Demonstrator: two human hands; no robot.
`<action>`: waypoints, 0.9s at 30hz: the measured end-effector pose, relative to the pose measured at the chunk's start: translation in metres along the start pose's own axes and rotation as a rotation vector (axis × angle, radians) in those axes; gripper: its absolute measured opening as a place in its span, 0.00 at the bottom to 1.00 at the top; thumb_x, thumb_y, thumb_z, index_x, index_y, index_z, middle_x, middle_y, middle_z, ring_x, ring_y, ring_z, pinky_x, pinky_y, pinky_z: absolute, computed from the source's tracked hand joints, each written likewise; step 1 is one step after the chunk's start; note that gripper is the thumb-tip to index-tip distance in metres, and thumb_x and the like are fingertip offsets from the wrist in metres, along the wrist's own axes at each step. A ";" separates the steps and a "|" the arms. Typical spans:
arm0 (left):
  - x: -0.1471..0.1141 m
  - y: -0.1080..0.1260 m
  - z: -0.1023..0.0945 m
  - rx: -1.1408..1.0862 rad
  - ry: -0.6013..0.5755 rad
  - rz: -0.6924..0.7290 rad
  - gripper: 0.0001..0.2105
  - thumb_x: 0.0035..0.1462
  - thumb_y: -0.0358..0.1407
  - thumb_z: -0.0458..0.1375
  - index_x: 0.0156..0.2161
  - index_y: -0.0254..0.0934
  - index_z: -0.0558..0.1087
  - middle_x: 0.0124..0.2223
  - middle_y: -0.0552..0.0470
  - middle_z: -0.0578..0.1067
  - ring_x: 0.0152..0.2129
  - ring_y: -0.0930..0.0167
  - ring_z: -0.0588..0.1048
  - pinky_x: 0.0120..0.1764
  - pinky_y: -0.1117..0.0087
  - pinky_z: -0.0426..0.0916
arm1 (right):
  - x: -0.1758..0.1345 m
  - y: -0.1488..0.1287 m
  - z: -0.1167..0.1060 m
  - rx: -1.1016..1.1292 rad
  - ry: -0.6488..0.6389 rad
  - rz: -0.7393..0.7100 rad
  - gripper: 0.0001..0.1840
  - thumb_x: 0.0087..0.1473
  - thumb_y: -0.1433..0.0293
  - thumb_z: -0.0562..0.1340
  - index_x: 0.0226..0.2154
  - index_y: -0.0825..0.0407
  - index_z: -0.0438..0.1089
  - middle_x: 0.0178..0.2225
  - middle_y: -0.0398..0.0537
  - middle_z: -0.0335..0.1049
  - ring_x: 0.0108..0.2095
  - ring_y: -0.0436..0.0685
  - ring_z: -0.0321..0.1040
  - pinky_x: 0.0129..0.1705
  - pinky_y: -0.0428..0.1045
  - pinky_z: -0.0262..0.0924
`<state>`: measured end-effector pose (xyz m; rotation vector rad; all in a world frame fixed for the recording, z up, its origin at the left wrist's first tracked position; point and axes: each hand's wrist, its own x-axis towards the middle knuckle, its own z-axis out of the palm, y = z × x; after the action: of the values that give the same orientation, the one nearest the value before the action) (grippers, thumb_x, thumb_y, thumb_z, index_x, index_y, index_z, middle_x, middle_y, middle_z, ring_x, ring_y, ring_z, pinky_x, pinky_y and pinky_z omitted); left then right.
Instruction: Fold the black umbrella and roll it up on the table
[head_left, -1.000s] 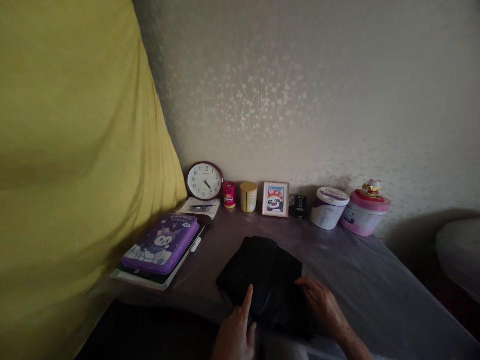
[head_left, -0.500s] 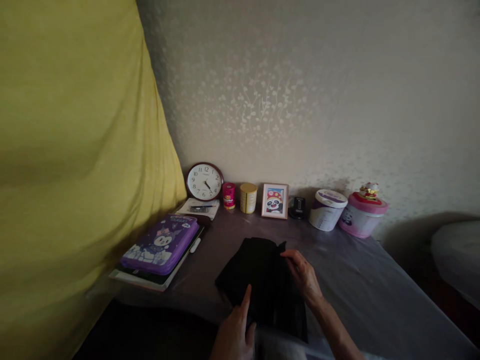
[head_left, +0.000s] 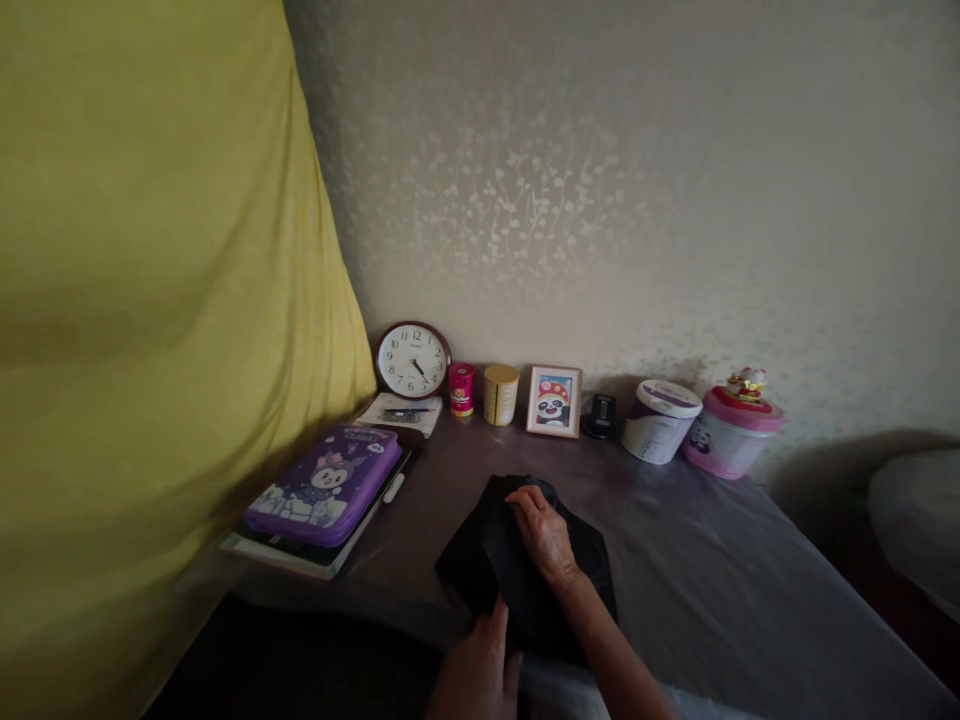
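Note:
A folded black cloth lies near the front of the table; its exact kind cannot be made out in the dim light. My right hand reaches over it from the right, fingers pinched on a fold near the far edge. At the near edge, my left hand is slightly blurred, with its index finger along the cloth and its thumb lower down. The fold partly covers the left fingertips, and the hand seems to hold that edge.
On the left, a purple cartoon case rests on books. Along the wall stand a clock, a pink can, a yellow-lidded tin, a framed panda picture, a small black object and two tubs. A yellow curtain hangs left.
My right hand has moved left across the cloth, carrying its right-hand fold over toward the middle. My left hand stays at the near edge, its fingertip now partly covered.

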<state>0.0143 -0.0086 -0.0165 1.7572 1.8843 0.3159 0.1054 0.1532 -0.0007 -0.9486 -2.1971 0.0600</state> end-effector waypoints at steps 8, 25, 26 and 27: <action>-0.002 0.002 -0.004 -0.057 -0.011 -0.039 0.36 0.56 0.33 0.48 0.65 0.28 0.35 0.63 0.39 0.58 0.50 0.66 0.69 0.50 0.73 0.60 | 0.002 0.001 0.008 -0.088 -0.048 -0.040 0.13 0.62 0.70 0.49 0.39 0.47 0.69 0.39 0.46 0.69 0.37 0.51 0.70 0.36 0.43 0.66; -0.007 0.020 -0.017 0.085 -0.044 -0.070 0.37 0.56 0.29 0.49 0.64 0.51 0.35 0.45 0.45 0.72 0.38 0.63 0.76 0.40 0.66 0.67 | 0.007 0.000 0.002 -0.153 -0.163 -0.156 0.10 0.60 0.73 0.54 0.37 0.48 0.70 0.35 0.45 0.69 0.34 0.51 0.69 0.37 0.44 0.64; -0.007 0.020 -0.016 0.077 -0.044 -0.072 0.36 0.56 0.29 0.49 0.64 0.51 0.35 0.46 0.45 0.72 0.39 0.63 0.75 0.41 0.66 0.67 | 0.007 0.000 0.001 -0.135 -0.162 -0.160 0.10 0.59 0.73 0.54 0.38 0.48 0.70 0.35 0.45 0.70 0.34 0.52 0.69 0.38 0.45 0.65; -0.006 0.019 -0.015 0.072 -0.046 -0.071 0.36 0.57 0.29 0.48 0.64 0.50 0.34 0.46 0.44 0.72 0.39 0.63 0.75 0.41 0.65 0.67 | 0.005 0.000 0.000 -0.107 -0.158 -0.161 0.10 0.60 0.73 0.54 0.40 0.49 0.70 0.36 0.46 0.71 0.36 0.52 0.69 0.39 0.46 0.65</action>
<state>0.0222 -0.0093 0.0066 1.7241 1.9424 0.1817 0.1030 0.1567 0.0026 -0.8467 -2.4360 -0.0614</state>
